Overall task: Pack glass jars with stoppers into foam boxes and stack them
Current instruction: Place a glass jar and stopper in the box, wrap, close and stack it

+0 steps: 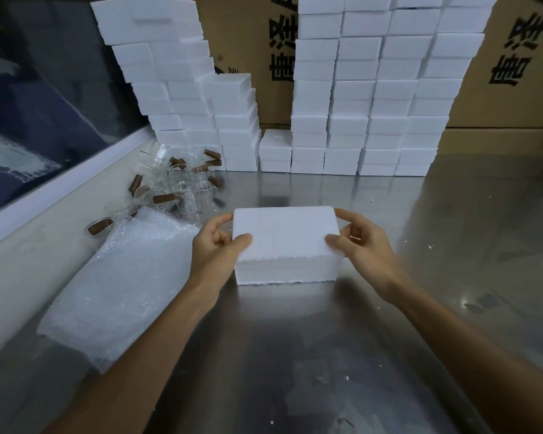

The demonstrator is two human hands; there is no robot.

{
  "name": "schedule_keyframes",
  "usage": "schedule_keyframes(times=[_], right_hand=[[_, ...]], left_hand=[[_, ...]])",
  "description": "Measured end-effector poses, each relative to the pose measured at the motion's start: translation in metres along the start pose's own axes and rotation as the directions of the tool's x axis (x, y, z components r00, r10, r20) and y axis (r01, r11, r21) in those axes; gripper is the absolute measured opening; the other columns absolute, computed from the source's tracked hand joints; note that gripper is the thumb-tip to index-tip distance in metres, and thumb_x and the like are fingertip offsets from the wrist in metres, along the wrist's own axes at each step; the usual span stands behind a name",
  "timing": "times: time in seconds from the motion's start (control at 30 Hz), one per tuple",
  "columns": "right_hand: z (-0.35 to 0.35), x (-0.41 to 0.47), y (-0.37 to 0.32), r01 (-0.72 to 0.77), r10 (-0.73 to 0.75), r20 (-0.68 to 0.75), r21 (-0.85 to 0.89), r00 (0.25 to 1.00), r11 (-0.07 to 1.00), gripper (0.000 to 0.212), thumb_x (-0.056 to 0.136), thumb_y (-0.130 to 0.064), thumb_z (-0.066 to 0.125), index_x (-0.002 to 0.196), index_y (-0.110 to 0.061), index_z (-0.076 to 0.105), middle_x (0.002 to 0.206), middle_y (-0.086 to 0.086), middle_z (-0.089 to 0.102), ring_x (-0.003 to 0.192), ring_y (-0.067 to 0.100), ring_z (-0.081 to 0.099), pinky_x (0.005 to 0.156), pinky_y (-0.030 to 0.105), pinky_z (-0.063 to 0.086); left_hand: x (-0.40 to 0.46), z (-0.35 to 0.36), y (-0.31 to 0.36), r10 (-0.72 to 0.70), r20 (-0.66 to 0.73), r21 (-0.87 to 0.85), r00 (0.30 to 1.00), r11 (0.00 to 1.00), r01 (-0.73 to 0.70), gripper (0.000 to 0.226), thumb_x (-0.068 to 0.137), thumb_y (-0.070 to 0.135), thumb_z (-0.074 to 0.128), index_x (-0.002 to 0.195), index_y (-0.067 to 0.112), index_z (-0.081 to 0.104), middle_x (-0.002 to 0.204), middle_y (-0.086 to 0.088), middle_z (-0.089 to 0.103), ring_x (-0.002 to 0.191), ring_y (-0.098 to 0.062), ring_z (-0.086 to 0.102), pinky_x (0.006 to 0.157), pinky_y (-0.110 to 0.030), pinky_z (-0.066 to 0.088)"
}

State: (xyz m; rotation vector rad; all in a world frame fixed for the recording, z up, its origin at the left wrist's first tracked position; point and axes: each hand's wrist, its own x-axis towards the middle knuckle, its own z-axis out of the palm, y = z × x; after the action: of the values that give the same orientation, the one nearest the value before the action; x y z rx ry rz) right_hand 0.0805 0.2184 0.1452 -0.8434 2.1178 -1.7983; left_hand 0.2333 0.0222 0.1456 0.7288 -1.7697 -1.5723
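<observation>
A closed white foam box (284,242) stands on the steel table (295,355) in front of me. My left hand (215,245) grips its left end, thumb on the lid and fingers behind the far corner. My right hand (356,242) grips the right end the same way. A heap of clear glass jars (182,189) with brown cork stoppers (163,198) lies at the back left, some tipped over. Stacks of white foam boxes (367,98) line the back of the table.
A sheet of bubble wrap (119,277) lies at the left, beside my left forearm. Cardboard cartons (514,73) with printed characters stand behind the stacks. A leaning foam stack (176,83) rises at the back left. A window wall (44,104) borders the left side.
</observation>
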Motion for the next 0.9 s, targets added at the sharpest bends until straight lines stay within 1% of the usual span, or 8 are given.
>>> schedule_keyframes(times=[0.1, 0.17, 0.3, 0.43, 0.6, 0.67, 0.8, 0.9], right_hand=[[0.003, 0.004, 0.000, -0.017, 0.017, -0.015, 0.012, 1.000, 1.000, 0.039, 0.091, -0.019, 0.068, 0.128, -0.026, 0.060, 0.073, -0.001, 0.056, 0.070, 0.008, 0.055, 0.074, 0.024, 0.049], [0.005, 0.010, -0.002, -0.054, 0.055, -0.036, 0.023, 0.998, 0.998, 0.036, 0.091, -0.025, 0.067, 0.127, -0.024, 0.061, 0.077, 0.003, 0.058, 0.073, 0.012, 0.057, 0.078, 0.033, 0.052], [0.008, 0.024, -0.004, -0.155, 0.160, -0.068, 0.072, 0.985, 0.985, 0.028, 0.090, -0.034, 0.068, 0.115, -0.022, 0.064, 0.092, 0.017, 0.068, 0.080, 0.018, 0.065, 0.082, 0.043, 0.058], [0.010, 0.033, -0.004, -0.234, 0.239, -0.085, 0.070, 0.967, 0.970, 0.028, 0.087, -0.036, 0.069, 0.110, -0.021, 0.064, 0.095, 0.008, 0.072, 0.077, 0.015, 0.068, 0.077, 0.038, 0.059], [0.007, 0.035, -0.007, -0.306, 0.306, -0.078, 0.017, 0.949, 0.952, 0.023, 0.084, -0.037, 0.069, 0.099, -0.019, 0.067, 0.077, -0.005, 0.066, 0.047, 0.001, 0.059, 0.049, 0.021, 0.051], [0.006, 0.036, -0.010, -0.325, 0.324, -0.064, -0.001, 0.944, 0.946, 0.026, 0.085, -0.037, 0.068, 0.100, -0.017, 0.068, 0.080, -0.003, 0.067, 0.050, 0.003, 0.060, 0.051, 0.021, 0.054], [0.010, 0.034, -0.010, -0.287, 0.281, -0.092, -0.069, 0.955, 0.955, 0.025, 0.084, -0.038, 0.065, 0.101, -0.019, 0.066, 0.097, 0.003, 0.071, 0.076, 0.014, 0.066, 0.065, 0.030, 0.058], [0.016, 0.028, -0.004, -0.234, 0.220, -0.105, -0.137, 0.970, 0.963, 0.031, 0.085, -0.043, 0.062, 0.108, -0.022, 0.064, 0.101, 0.004, 0.070, 0.090, 0.020, 0.068, 0.083, 0.043, 0.057]], left_hand=[[0.002, 0.003, -0.003, 0.003, -0.005, 0.013, 1.000, 1.000, -0.003, 0.035, 0.085, 0.019, 0.076, 0.107, 0.040, 0.059, 0.086, -0.026, 0.059, 0.085, -0.033, 0.064, 0.082, -0.038, 0.056], [0.007, 0.005, -0.002, -0.021, -0.015, -0.001, 1.000, 1.000, 0.021, 0.030, 0.084, 0.026, 0.078, 0.106, 0.038, 0.061, 0.083, -0.019, 0.058, 0.083, -0.027, 0.065, 0.078, -0.034, 0.055], [0.023, 0.008, 0.003, -0.108, -0.004, 0.000, 0.994, 0.994, 0.108, 0.032, 0.084, 0.033, 0.076, 0.111, 0.025, 0.063, 0.101, 0.001, 0.067, 0.094, -0.021, 0.069, 0.078, -0.035, 0.057], [0.031, 0.010, 0.002, -0.146, 0.012, 0.021, 0.989, 0.989, 0.145, 0.032, 0.082, 0.033, 0.076, 0.106, 0.020, 0.061, 0.106, -0.001, 0.071, 0.094, -0.020, 0.070, 0.086, -0.040, 0.057], [0.035, 0.011, -0.002, -0.184, -0.003, 0.101, 0.983, 0.978, 0.183, 0.034, 0.082, 0.041, 0.072, 0.105, 0.017, 0.064, 0.103, -0.002, 0.072, 0.096, -0.021, 0.068, 0.088, -0.039, 0.054], [0.038, 0.014, 0.001, -0.194, 0.009, 0.124, 0.981, 0.974, 0.192, 0.028, 0.085, 0.039, 0.068, 0.104, 0.018, 0.066, 0.103, -0.002, 0.072, 0.098, -0.023, 0.067, 0.092, -0.042, 0.053], [0.036, 0.011, 0.002, -0.185, 0.032, 0.109, 0.982, 0.977, 0.181, 0.014, 0.087, 0.031, 0.065, 0.086, 0.018, 0.070, 0.092, -0.005, 0.074, 0.098, -0.032, 0.069, 0.086, -0.041, 0.053], [0.029, 0.006, -0.004, -0.180, 0.038, 0.061, 0.983, 0.982, 0.178, 0.012, 0.088, 0.028, 0.066, 0.092, 0.018, 0.071, 0.097, -0.008, 0.074, 0.098, -0.032, 0.069, 0.091, -0.049, 0.054]])
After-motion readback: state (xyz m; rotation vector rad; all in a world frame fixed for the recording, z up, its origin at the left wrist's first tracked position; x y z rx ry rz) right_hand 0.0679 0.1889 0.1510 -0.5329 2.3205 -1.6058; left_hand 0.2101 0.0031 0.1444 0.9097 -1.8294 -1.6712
